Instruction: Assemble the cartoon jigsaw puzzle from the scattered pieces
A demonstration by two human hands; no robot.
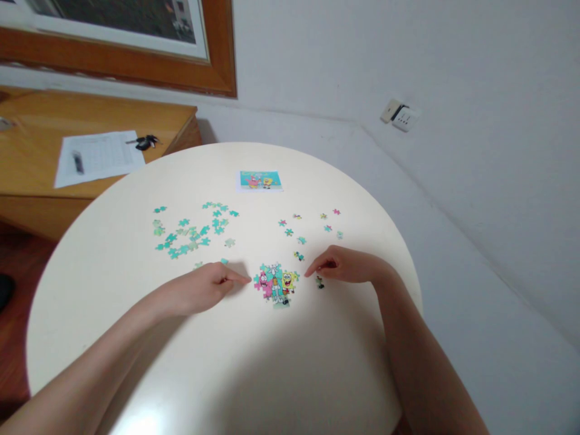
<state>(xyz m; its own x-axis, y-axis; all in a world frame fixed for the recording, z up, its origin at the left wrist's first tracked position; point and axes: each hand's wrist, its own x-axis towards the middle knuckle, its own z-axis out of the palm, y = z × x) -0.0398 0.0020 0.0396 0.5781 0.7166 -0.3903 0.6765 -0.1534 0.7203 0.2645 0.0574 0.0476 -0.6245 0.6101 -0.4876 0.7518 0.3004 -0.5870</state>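
Observation:
A partly joined cartoon puzzle cluster (275, 284) lies on the round cream table (217, 356) between both hands. My left hand (212, 284) rests on the table just left of it, fingers curled, index fingertip pointing at the cluster's left edge. My right hand (342, 264) rests to the right, fingers curled, index tip pointing toward the cluster. A small dark piece (319, 282) lies just under the right hand. Nothing visible is held in either hand.
A heap of teal loose pieces (190, 232) lies at the left; several scattered pieces (312, 226) lie at the right. A reference picture card (260, 180) sits at the far side. A wooden desk (40, 175) with paper (97, 157) and keys (145, 142) stands behind left.

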